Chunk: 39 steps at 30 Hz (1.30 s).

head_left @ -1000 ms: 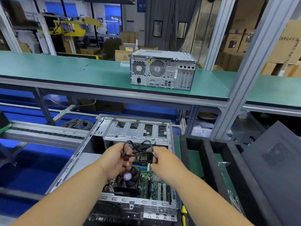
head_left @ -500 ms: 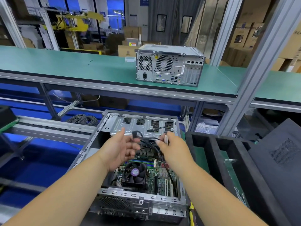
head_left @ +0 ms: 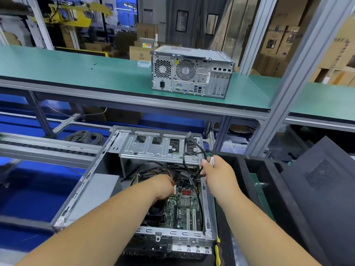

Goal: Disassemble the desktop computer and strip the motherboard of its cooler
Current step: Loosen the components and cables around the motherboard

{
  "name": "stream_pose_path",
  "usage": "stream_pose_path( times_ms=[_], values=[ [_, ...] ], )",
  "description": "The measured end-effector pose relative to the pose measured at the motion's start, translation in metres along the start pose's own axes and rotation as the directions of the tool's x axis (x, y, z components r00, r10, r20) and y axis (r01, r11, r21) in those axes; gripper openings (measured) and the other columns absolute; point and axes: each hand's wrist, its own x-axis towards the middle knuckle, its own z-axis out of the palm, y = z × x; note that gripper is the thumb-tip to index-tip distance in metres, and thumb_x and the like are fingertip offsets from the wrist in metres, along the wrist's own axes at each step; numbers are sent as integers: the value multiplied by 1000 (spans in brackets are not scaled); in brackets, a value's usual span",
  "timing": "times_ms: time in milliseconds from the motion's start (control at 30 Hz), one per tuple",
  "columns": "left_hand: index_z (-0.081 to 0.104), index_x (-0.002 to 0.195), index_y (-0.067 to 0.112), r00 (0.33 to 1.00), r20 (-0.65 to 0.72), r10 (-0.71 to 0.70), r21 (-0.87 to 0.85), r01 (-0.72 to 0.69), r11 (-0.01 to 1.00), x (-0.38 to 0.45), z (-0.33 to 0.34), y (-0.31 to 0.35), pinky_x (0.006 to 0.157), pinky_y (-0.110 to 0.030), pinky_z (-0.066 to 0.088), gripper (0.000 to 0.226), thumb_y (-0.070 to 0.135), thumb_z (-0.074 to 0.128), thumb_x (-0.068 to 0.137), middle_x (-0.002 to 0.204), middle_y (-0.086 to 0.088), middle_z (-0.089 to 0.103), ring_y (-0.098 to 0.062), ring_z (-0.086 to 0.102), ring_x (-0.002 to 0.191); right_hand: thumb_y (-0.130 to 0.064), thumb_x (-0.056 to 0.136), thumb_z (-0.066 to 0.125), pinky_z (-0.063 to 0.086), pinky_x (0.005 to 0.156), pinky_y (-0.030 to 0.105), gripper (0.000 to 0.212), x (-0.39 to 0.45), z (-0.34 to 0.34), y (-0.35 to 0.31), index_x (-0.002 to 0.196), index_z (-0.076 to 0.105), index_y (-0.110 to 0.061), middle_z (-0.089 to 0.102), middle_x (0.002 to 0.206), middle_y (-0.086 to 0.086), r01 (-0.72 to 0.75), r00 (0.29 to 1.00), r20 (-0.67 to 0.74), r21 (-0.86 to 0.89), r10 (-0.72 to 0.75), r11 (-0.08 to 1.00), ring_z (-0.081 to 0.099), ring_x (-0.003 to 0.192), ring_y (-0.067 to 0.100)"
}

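An open desktop case (head_left: pixel 80 191) lies in front of me with its side off. Inside, the green motherboard (head_left: pixel 184 206) shows, and the black cooler fan (head_left: pixel 156 212) is partly hidden under my left forearm. My right hand (head_left: pixel 217 175) grips a bundle of black cables (head_left: pixel 194 148) and holds it up over the case's right wall, beside the silver drive cage (head_left: pixel 153 148). My left hand (head_left: pixel 163 186) reaches down to the board, its fingertips at a white connector near the yellow-black wire bundle (head_left: pixel 148 172); its fingers are mostly hidden.
A second, closed computer (head_left: pixel 192 72) stands on the green shelf (head_left: pixel 76 72) above. A black foam tray (head_left: pixel 247 169) and a dark side panel (head_left: pixel 322 189) lie to the right. A yellow-handled tool (head_left: pixel 217 252) lies by the case's near right corner. A coil of cable (head_left: pixel 84 137) sits left.
My right hand has carried the black cables up and to the right, over the case wall. My left hand has let go of them and dropped down to the motherboard.
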Motion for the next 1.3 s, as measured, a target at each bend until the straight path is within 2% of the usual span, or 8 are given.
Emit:
stream_pose_path(
  times_ms=[300, 400, 467, 533, 733, 933, 1133, 1300],
  values=[
    [53, 135, 24, 991, -23, 132, 212, -124, 969, 39, 0, -8, 100, -31, 45, 48, 20, 62, 89, 137, -3, 56, -24, 55, 119, -27, 100, 50, 32, 59, 32, 34, 1, 8, 3, 95, 52, 6, 45, 72, 10, -52, 998, -25, 221, 59, 974, 39, 63, 20],
    [62, 127, 17, 996, -6, 94, -114, -94, 989, 49, 8, -9, 97, -33, 49, 38, 13, 60, 90, 126, -6, 64, -22, 62, 108, -25, 101, 50, 31, 55, 29, 32, 2, 10, 4, 85, 52, 3, 43, 67, 4, -95, 995, 2, 271, 98, 958, 37, 56, 15],
    [67, 115, 8, 1000, 20, -10, -550, 19, 835, 51, 10, -11, 95, -34, 49, 25, 11, 52, 94, 111, -7, 72, -19, 62, 92, -26, 101, 49, 31, 53, 27, 29, 4, 10, 3, 82, 54, -5, 45, 66, 2, -102, 995, 36, 202, 96, 974, 38, 55, 14],
    [66, 99, 9, 990, 84, -111, -793, 134, 594, 52, 8, -15, 72, -28, 46, 23, 12, 44, 97, 84, 0, 76, -14, 59, 71, -27, 100, 48, 32, 54, 27, 30, 7, 11, 5, 86, 54, -1, 48, 69, 6, -90, 995, 52, 57, 87, 994, 40, 59, 17],
    [50, 94, 3, 976, 136, -171, -950, 177, 256, 56, -6, -33, 53, -25, 41, 11, -1, 40, 91, 71, -10, 72, -15, 63, 66, -33, 100, 48, 29, 56, 31, 33, 8, 26, 8, 75, 40, -13, 43, 69, 6, -24, 995, 88, -214, 44, 977, 36, 59, 18],
    [62, 98, -3, 982, 187, 9, -842, 155, 516, 56, -4, -39, 71, -18, 56, 8, 1, 61, 91, 92, -13, 72, -14, 69, 80, -32, 99, 47, 41, 64, 35, 33, 11, 31, 7, 94, 55, 0, 62, 91, 23, -81, 996, 20, -156, 85, 984, 45, 67, 21],
    [66, 114, 9, 894, 323, 310, -870, 152, 469, 48, 0, -31, 90, -23, 53, 28, -5, 54, 93, 98, -7, 73, -14, 70, 90, -31, 99, 47, 45, 67, 38, 31, 13, 27, 8, 93, 55, -2, 63, 89, 20, -77, 997, 0, -182, 79, 980, 51, 71, 26],
    [65, 118, 13, 902, 306, 304, -860, 125, 495, 43, 2, -29, 81, -18, 54, 28, 1, 53, 96, 96, 3, 72, -5, 68, 81, -33, 100, 46, 37, 61, 32, 30, 9, 24, 9, 93, 52, -4, 54, 78, 12, -74, 997, -31, -93, 72, 993, 46, 66, 21]
  ],
)
